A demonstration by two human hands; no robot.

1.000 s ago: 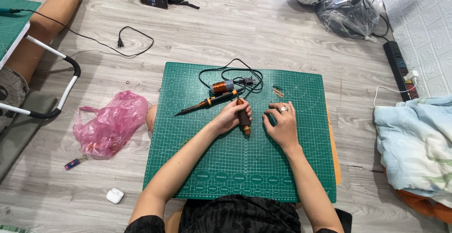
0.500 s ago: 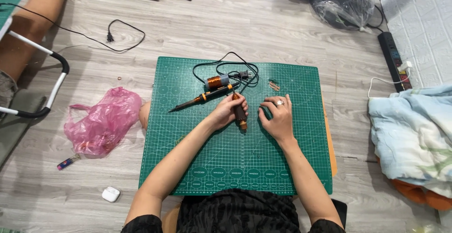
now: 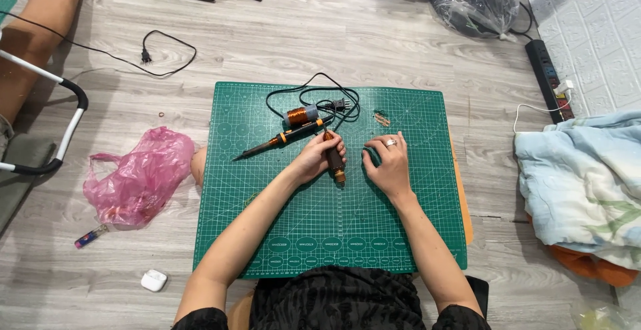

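A green cutting mat [image 3: 334,230] lies on the wooden floor in front of me. My left hand [image 3: 314,158] grips a short brown cylindrical tool [image 3: 334,162] with a copper-coloured tip, held over the mat's middle. My right hand [image 3: 387,164] rests on the mat just right of it, fingers curled downward, a ring on one finger; whether it holds something small is hidden. Behind the hands lie a soldering iron [image 3: 277,140] with an orange collar, a copper wire coil [image 3: 299,115] and a black cord [image 3: 314,96].
A pink plastic bag [image 3: 137,176] lies left of the mat, with a small lighter [image 3: 90,236] and a white earbud case [image 3: 153,280] nearby. Another person's leg [image 3: 40,36] is at far left. A power strip [image 3: 546,76] and a blue blanket [image 3: 581,183] are at right.
Both hands keep the same pose on the mat. The view has shifted slightly, so everything sits a little lower-left in the picture.
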